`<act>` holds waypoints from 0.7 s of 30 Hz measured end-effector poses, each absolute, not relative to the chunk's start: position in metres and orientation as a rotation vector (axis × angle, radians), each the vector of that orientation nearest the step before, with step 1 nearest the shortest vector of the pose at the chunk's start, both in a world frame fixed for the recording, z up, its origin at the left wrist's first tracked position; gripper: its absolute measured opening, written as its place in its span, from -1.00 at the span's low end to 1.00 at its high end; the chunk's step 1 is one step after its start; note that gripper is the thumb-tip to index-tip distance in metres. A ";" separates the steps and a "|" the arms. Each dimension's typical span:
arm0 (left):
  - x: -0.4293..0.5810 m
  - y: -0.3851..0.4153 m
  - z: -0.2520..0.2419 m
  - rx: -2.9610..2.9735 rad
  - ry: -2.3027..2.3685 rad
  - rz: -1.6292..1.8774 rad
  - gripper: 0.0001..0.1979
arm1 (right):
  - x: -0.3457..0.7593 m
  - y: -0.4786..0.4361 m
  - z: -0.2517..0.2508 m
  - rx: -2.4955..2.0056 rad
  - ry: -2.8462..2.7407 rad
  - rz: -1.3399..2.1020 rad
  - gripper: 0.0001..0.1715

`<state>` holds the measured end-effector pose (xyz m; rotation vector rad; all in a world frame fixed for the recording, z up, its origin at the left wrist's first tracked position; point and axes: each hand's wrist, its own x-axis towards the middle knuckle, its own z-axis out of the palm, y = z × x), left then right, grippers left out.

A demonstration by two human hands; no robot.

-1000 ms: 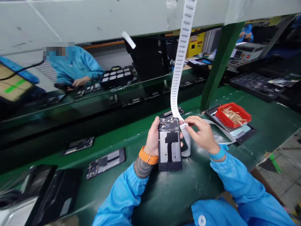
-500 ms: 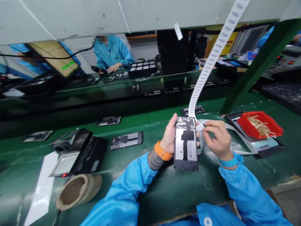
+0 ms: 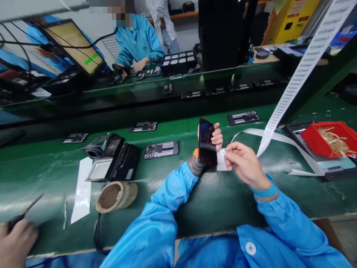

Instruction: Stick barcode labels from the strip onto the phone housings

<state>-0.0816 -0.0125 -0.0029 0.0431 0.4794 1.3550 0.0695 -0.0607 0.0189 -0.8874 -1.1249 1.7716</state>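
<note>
My left hand [image 3: 216, 137] is wrapped round a smartphone [image 3: 206, 143], held up on edge with its dark glass screen turned toward me. Between the thumb and fingertips of my right hand [image 3: 247, 165] is a small white label [image 3: 223, 152], just right of the phone. Behind that label shows a white printed piece of paper [image 3: 221, 163]; whether it is held or lies on the table I cannot tell. A long strip of printed labels [image 3: 295, 87] hangs down from the upper right, its lower end curling beside my right hand.
Opened phones [image 3: 162, 149] lie on the green table [image 3: 178, 190]. To the left are a black device [image 3: 122, 160] and a round pot [image 3: 117, 195]. A red bin [image 3: 329, 139] holds scraps at right. Another person's hand [image 3: 19, 236] grips a pointed tool [image 3: 32, 204] at lower left.
The phone has been turned from its open board side to its screen side. My right hand has come away from the label strip with a label. Another person's hand has appeared at lower left.
</note>
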 end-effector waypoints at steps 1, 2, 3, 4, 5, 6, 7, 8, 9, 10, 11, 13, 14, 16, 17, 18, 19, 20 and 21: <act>-0.077 -0.011 -0.005 0.077 0.446 1.359 -0.56 | 0.060 -0.067 0.018 -0.875 -1.152 1.780 -0.71; -0.073 -0.009 -0.006 0.111 0.416 1.361 -0.58 | 0.054 -0.072 0.017 -0.875 -1.184 1.766 -0.70; -0.070 -0.007 -0.006 0.144 0.388 1.357 -0.59 | 0.049 -0.076 0.016 -0.887 -1.218 1.743 -0.69; -0.067 -0.006 -0.007 0.171 0.373 1.345 -0.58 | 0.045 -0.078 0.015 -0.907 -1.252 1.720 -0.68; -0.065 -0.005 -0.006 0.187 0.377 1.330 -0.57 | 0.044 -0.079 0.014 -0.933 -1.281 1.700 -0.66; -0.064 -0.004 -0.005 0.200 0.387 1.316 -0.56 | 0.043 -0.080 0.014 -0.958 -1.306 1.682 -0.65; -0.064 -0.004 -0.003 0.209 0.403 1.304 -0.53 | 0.043 -0.080 0.014 -0.980 -1.328 1.666 -0.64; -0.064 -0.004 -0.001 0.216 0.417 1.302 -0.51 | 0.043 -0.080 0.013 -0.996 -1.347 1.650 -0.65; -0.065 -0.004 0.001 0.222 0.426 1.306 -0.49 | 0.043 -0.079 0.013 -1.009 -1.367 1.635 -0.66; -0.066 -0.004 0.003 0.227 0.427 1.316 -0.47 | 0.044 -0.079 0.013 -1.017 -1.387 1.619 -0.67; -0.067 -0.004 0.004 0.231 0.425 1.322 -0.45 | 0.044 -0.079 0.013 -1.020 -1.406 1.602 -0.68; -0.068 -0.003 0.005 0.237 0.418 1.321 -0.41 | 0.043 -0.080 0.012 -1.019 -1.444 1.563 -0.71; -0.068 -0.003 0.004 0.239 0.417 1.312 -0.40 | 0.043 -0.081 0.012 -1.021 -1.467 1.538 -0.73; -0.068 -0.001 0.002 0.235 0.420 1.297 -0.39 | 0.041 -0.085 0.013 -1.042 -1.536 1.450 -0.77; -0.067 0.000 0.000 0.231 0.419 1.299 -0.37 | 0.040 -0.086 0.013 -1.059 -1.587 1.381 -0.79; -0.066 0.000 -0.001 0.226 0.414 1.309 -0.35 | 0.040 -0.087 0.013 -1.079 -1.647 1.298 -0.80; -0.066 0.001 -0.002 0.221 0.404 1.318 -0.32 | 0.041 -0.086 0.013 -1.099 -1.712 1.212 -0.78; -0.068 0.001 -0.002 0.213 0.391 1.331 -0.30 | 0.043 -0.083 0.012 -1.120 -1.771 1.130 -0.75; -0.071 0.000 -0.002 0.199 0.376 1.350 -0.29 | 0.047 -0.079 0.010 -1.147 -1.813 1.056 -0.73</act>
